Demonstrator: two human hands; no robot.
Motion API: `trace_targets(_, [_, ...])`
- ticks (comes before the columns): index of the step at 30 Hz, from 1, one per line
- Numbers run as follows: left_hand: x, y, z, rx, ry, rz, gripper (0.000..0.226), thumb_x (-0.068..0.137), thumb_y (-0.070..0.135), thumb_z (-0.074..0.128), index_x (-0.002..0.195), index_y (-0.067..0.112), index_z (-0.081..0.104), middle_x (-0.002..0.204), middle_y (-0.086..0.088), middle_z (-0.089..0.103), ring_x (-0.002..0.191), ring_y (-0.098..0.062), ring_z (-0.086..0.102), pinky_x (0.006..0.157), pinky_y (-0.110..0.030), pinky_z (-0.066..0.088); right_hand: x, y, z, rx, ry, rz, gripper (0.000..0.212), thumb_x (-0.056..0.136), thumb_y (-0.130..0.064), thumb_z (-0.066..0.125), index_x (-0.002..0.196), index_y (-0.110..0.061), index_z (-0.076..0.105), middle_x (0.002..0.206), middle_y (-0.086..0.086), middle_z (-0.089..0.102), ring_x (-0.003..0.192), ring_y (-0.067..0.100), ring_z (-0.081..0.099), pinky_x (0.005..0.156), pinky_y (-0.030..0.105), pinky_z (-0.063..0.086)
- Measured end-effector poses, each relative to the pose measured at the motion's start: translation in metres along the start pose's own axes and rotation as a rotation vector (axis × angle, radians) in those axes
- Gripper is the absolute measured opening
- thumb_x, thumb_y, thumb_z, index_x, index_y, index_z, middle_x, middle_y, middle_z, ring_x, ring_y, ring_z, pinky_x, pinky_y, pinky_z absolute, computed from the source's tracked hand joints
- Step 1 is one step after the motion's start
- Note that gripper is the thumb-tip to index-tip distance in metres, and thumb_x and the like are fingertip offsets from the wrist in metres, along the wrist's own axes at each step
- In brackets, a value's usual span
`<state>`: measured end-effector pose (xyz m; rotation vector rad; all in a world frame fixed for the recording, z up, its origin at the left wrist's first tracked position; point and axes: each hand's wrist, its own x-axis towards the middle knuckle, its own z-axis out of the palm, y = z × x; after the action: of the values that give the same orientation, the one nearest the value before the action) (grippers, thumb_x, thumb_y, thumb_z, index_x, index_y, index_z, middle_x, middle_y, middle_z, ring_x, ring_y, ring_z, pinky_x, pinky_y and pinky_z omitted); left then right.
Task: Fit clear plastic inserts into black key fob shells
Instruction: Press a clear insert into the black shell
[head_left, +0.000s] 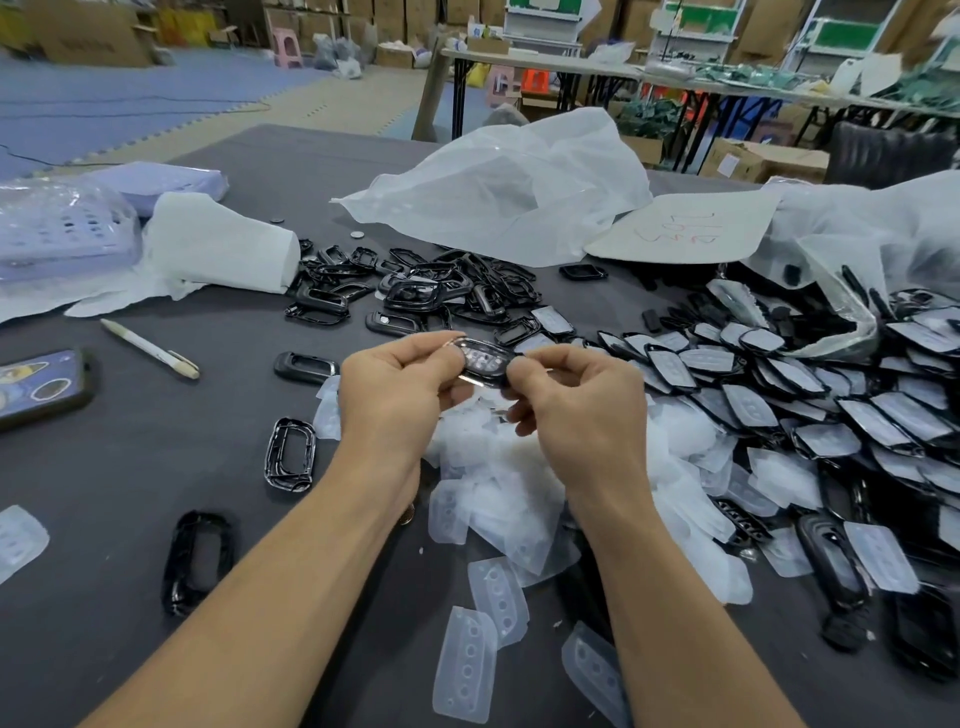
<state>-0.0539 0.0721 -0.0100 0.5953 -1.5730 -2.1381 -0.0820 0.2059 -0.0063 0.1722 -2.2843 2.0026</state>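
Observation:
Above the middle of the table I hold one black key fob shell (484, 362) with a clear insert lying in it. My left hand (400, 389) pinches its left end and my right hand (576, 400) pinches its right end. Beneath my hands lies a heap of loose clear plastic inserts (498, 499). Empty black shells (415, 291) are piled further back. To the right spreads a large pile of shells with inserts in them (810, 410).
A phone (36, 387) and a pen (150, 349) lie at the left. Single shells (290, 453) and stray inserts (465, 670) dot the near table. White plastic bags (514, 182), a paper sheet (685, 223) and lilac trays (62, 234) line the back.

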Motion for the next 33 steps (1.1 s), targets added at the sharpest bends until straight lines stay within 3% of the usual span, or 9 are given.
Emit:
trace_targets(4, [0.008,0.008,-0.009,-0.043,0.053,0.009,0.028,0.094,-0.006,0.066,0.083,0.016,0.08,0.083,-0.008,0.078,0.07,-0.018,0.071,0.062,-0.022,0.061,0.006,0.006,-0.016,-0.391,0.168,-0.154,0.013,0.092,-0.028,0.069,0.08,-0.028,0.075,0.069,-0.013,0.07,0.074,0.007,0.066,0.072,0.031,0.055])
trace_targets(7, [0.01,0.01,-0.012,-0.031,0.014,-0.002,0.031,0.097,-0.005,0.062,0.083,0.017,0.08,0.076,0.0,0.079,0.068,-0.013,0.073,0.061,-0.02,0.06,0.005,0.008,-0.013,-0.78,-0.013,-0.101,0.02,0.09,-0.04,0.07,0.108,-0.034,0.076,0.093,-0.016,0.065,0.116,0.017,0.054,0.104,0.035,0.041])
trace_targets(10, [0.008,0.008,-0.009,-0.004,-0.006,0.007,0.033,0.097,-0.005,0.063,0.082,0.019,0.081,0.074,0.003,0.078,0.065,-0.01,0.072,0.059,-0.018,0.058,0.004,0.01,-0.006,-1.015,-0.126,-0.123,0.03,0.091,-0.05,0.065,0.116,-0.036,0.073,0.122,-0.013,0.065,0.122,0.019,0.041,0.1,0.033,0.02])
trace_targets(13, [0.009,0.007,-0.009,0.011,-0.001,0.018,0.028,0.094,-0.006,0.067,0.085,0.017,0.08,0.073,0.001,0.078,0.06,-0.009,0.071,0.057,-0.019,0.058,0.004,0.007,-0.007,-0.798,-0.005,-0.148,0.006,0.089,-0.032,0.071,0.085,-0.033,0.076,0.087,-0.012,0.069,0.113,0.022,0.05,0.102,0.034,0.026])
trace_targets(15, [0.01,0.006,-0.01,0.025,-0.003,0.009,0.027,0.091,-0.008,0.069,0.088,0.016,0.08,0.071,0.001,0.076,0.057,-0.01,0.068,0.056,-0.02,0.057,0.004,0.006,-0.008,-0.681,0.041,-0.124,0.024,0.087,-0.025,0.073,0.067,-0.035,0.067,0.064,-0.018,0.057,0.102,0.026,0.06,0.105,0.039,0.038])
trace_targets(19, [0.011,0.004,-0.009,0.058,-0.019,-0.013,0.028,0.09,-0.009,0.07,0.084,0.015,0.081,0.072,-0.002,0.077,0.06,-0.014,0.07,0.057,-0.02,0.057,0.003,0.006,-0.009,-0.507,0.13,-0.131,0.014,0.09,-0.028,0.075,0.076,-0.029,0.078,0.076,-0.006,0.071,0.097,0.024,0.065,0.097,0.043,0.049])
trace_targets(22, [0.011,0.004,-0.009,0.059,-0.004,-0.004,0.032,0.089,-0.009,0.07,0.076,0.018,0.082,0.072,-0.004,0.078,0.059,-0.014,0.07,0.056,-0.02,0.057,0.006,0.005,-0.012,-0.268,0.22,-0.154,0.024,0.089,-0.031,0.078,0.066,-0.033,0.072,0.063,-0.014,0.068,0.067,0.002,0.061,0.068,0.031,0.051])
trace_targets(25, [0.01,0.004,-0.009,0.073,0.006,0.024,0.033,0.088,-0.008,0.07,0.074,0.02,0.082,0.071,-0.003,0.078,0.059,-0.01,0.071,0.056,-0.018,0.056,0.008,0.003,-0.014,0.02,0.184,-0.095,0.026,0.089,-0.026,0.08,0.064,-0.025,0.075,0.057,-0.007,0.067,0.051,0.004,0.052,0.053,0.03,0.048])
trace_targets(33, [0.01,0.006,-0.01,0.082,0.029,0.032,0.03,0.087,-0.008,0.07,0.078,0.017,0.082,0.069,-0.001,0.077,0.058,-0.008,0.07,0.055,-0.017,0.054,0.01,0.008,-0.015,0.077,0.196,-0.048,0.017,0.079,-0.025,0.089,0.067,-0.02,0.077,0.05,-0.004,0.064,0.041,0.012,0.053,0.047,0.019,0.043])
